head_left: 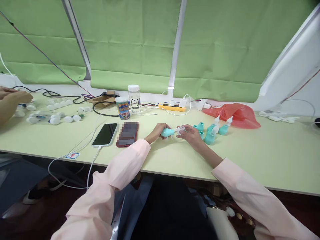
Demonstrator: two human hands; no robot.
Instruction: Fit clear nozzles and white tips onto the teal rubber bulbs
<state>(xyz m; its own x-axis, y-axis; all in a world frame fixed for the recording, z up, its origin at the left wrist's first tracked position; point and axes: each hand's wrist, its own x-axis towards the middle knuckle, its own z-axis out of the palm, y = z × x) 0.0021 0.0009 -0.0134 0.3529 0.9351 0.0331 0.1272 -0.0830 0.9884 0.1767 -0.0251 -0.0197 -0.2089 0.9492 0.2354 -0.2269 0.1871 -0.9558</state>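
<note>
Two pink sleeves [95, 196] reach up from the near side of the teal bulb [167, 132], the landmark here, which sits in the left hand [158, 131], fingers wrapped round it. Just right of that bulb, the right hand [191, 134] pinches a clear tip piece [180, 130] at its narrow end; whether the two parts join, I cannot tell. Further right of it stand more teal bulbs [210, 138], some tipped, some open-topped, with a red plastic bag [235, 115] behind them. Left of it lie a dark red phone [127, 135] and a white-edged phone [104, 135]; beyond it, a yellow power strip [172, 107]. Far left of it, another person's hand [15, 96] is near white round pieces [55, 120].
</note>
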